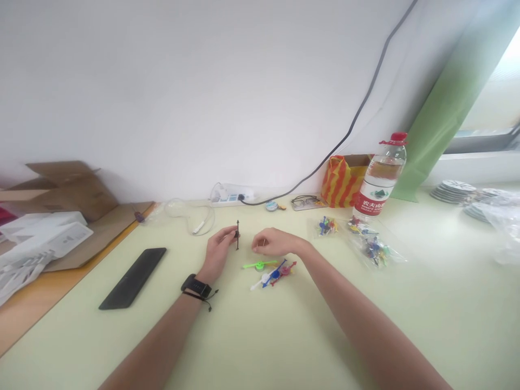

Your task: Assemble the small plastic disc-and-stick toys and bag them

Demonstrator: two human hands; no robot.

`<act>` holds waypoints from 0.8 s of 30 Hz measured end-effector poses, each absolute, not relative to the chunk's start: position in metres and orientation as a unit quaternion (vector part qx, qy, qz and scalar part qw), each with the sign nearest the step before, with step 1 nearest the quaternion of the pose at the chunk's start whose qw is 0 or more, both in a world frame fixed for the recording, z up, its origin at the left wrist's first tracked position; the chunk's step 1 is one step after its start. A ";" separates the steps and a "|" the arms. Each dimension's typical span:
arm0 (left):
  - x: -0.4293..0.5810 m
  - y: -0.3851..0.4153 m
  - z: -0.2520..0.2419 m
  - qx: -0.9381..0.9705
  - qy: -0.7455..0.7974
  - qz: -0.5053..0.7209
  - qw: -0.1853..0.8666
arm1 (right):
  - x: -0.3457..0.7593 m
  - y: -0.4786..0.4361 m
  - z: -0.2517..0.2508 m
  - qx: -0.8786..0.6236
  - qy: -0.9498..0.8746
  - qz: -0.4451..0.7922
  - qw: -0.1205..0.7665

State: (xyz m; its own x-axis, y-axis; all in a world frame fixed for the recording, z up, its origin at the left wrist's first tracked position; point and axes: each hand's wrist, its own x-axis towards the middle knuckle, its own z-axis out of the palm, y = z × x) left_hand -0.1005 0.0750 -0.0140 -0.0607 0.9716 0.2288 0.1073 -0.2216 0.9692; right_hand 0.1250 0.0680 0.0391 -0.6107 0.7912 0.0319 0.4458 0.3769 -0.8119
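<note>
My left hand (220,246), with a black watch on its wrist, pinches a black arrow spinner (238,238) upright just above the table. To its right, my right hand (273,241) has its fingers curled in a pinch; whatever they may hold is too small to make out. Just below my right hand lie several plastic arrow spinners: a green one (260,266) on the left, and a white one (264,278), a blue one (276,274) and a red one (285,270) crossing close together. A bit of yellow shows behind the red one.
Left lies a black flat slab (133,278). Clear bags of small coloured parts (376,250) lie right, near a large water bottle (380,179) and a striped bag (343,181). A power strip (231,197) is by the wall, stacked discs (453,190) far right, cardboard boxes (77,189) far left.
</note>
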 end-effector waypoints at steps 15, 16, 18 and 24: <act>-0.101 0.056 0.003 0.670 0.406 0.472 0.404 | 0.083 0.072 0.018 -0.415 -0.725 0.421 0.353; -0.100 0.056 0.002 0.675 0.409 0.466 0.399 | 0.083 0.072 0.018 -0.424 -0.730 0.407 0.347; -0.098 0.053 0.002 0.685 0.421 0.450 0.389 | 0.086 0.072 0.019 -0.449 -0.741 0.374 0.332; -0.100 0.050 0.004 0.746 0.453 0.409 0.266 | 0.109 0.072 0.030 -0.521 -0.775 0.269 0.236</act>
State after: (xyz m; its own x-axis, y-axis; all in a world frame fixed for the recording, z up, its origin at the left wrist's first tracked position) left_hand -0.1002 0.0500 0.0039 0.2545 0.8938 0.3693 0.4585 -0.4478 0.7676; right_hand 0.1093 0.0716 0.0303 -0.3456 0.9344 0.0865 0.6804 0.3130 -0.6626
